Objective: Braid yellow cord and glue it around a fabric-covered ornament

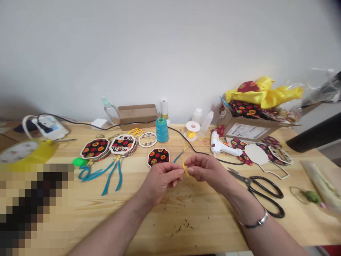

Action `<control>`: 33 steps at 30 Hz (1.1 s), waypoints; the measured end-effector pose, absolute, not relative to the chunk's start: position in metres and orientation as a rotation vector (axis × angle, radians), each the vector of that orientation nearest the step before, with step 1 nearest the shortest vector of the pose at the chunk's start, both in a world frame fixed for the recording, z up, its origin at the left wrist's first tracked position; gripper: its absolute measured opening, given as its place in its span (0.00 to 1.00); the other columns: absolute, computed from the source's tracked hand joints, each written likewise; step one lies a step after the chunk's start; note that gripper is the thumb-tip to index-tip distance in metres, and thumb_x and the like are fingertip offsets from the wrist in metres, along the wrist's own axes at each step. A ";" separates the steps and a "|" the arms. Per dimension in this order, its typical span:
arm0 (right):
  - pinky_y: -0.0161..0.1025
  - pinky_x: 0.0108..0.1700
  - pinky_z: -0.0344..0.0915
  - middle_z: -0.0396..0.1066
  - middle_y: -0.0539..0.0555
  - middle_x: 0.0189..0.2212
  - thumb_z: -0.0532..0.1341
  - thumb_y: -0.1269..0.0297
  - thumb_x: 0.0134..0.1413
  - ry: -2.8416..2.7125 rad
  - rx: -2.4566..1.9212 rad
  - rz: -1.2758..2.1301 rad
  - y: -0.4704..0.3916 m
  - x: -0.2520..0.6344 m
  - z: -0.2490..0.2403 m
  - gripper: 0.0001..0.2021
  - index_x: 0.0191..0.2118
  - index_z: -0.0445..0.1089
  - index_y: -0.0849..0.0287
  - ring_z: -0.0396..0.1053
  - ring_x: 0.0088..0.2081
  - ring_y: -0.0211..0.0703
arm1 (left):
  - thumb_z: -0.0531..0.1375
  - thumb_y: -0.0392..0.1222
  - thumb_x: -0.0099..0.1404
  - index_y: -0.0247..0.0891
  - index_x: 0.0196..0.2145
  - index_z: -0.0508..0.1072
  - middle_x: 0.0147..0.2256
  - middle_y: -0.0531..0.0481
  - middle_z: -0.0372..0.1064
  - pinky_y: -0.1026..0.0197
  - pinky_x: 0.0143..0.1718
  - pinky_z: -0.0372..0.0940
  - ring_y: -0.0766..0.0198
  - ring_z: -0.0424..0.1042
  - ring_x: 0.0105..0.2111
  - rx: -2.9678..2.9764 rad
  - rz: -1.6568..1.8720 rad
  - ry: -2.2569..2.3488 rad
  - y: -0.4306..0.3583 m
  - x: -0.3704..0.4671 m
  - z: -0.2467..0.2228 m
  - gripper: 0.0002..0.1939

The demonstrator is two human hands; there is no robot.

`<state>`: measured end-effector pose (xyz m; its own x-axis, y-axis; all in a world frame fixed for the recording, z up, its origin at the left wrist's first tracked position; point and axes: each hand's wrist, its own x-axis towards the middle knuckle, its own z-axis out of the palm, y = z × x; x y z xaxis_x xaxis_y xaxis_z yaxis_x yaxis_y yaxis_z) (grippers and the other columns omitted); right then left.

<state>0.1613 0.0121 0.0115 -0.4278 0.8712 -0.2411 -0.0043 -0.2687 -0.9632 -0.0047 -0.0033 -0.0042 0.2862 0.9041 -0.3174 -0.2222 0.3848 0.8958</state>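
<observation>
Between my two hands, above the middle of the table, is a thin yellow cord (183, 164). My left hand (166, 175) pinches it from the left with thumb and forefinger. My right hand (204, 170) pinches it from the right, fingertips almost meeting the left ones. Just beyond the fingers lies a short teal strand (179, 156), beside the cord's upper end. A patterned fabric panel (158, 156) with a pale rim lies past my left hand, its near edge partly covered. Black-handled scissors (250, 183) rest to the right of my right forearm.
Behind stand a teal thread cone (162, 131), a yellow cord spool (192, 128) and a white glue gun (222, 145) with a black cable. Stacked panels (122, 145) with teal tassels lie left. A full cardboard box (247, 131) stands back right. Dark scraps (183, 225) litter the front.
</observation>
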 end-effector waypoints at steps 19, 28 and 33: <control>0.31 0.21 0.51 0.64 0.49 0.19 0.58 0.59 0.49 -1.739 -1.385 1.160 -0.004 0.154 0.014 0.10 0.24 0.68 0.60 0.55 0.20 0.33 | 0.63 0.42 0.50 0.34 0.24 0.75 0.17 0.56 0.63 0.69 0.19 0.50 0.74 0.55 0.18 1.017 1.012 1.236 -0.004 -0.002 -0.004 0.07; 0.35 0.26 0.50 0.69 0.53 0.24 0.50 0.70 0.57 -2.363 -1.230 0.196 -0.023 0.141 -0.006 0.09 0.34 0.67 0.61 0.63 0.24 0.37 | 0.65 0.41 0.47 0.33 0.24 0.76 0.15 0.57 0.61 0.70 0.17 0.45 0.76 0.52 0.16 0.817 1.042 1.206 -0.003 0.000 -0.007 0.08; 0.38 0.23 0.47 0.65 0.53 0.22 0.50 0.76 0.53 -2.548 -1.126 -0.298 -0.024 0.140 -0.008 0.07 0.34 0.64 0.62 0.61 0.22 0.40 | 0.65 0.40 0.47 0.34 0.24 0.76 0.16 0.57 0.63 0.71 0.16 0.44 0.78 0.52 0.15 0.653 1.030 1.109 -0.002 0.000 -0.012 0.06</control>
